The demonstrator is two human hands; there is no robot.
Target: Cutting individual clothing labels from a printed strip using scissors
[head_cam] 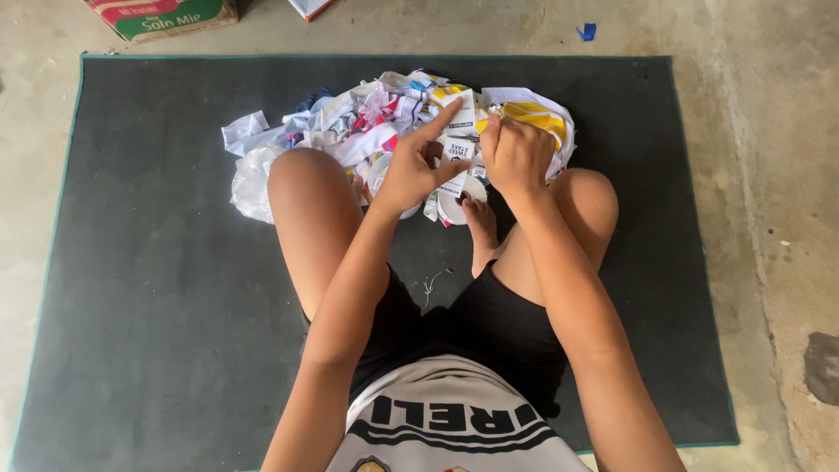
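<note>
Two hands meet on one white printed paper strip above the scrap pile. From the head view, I judge it light, floppy and tearable. My left hand pinches its edge; my right hand looks clenched on its side. The dark mat leaves room all around.

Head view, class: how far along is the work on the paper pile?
Done: cannot tell; no finished stack shows. In hand: the left hand and right hand hold one white printed paper strip. Left: the heap of white and yellow paper scraps on the dark grey mat.
</note>
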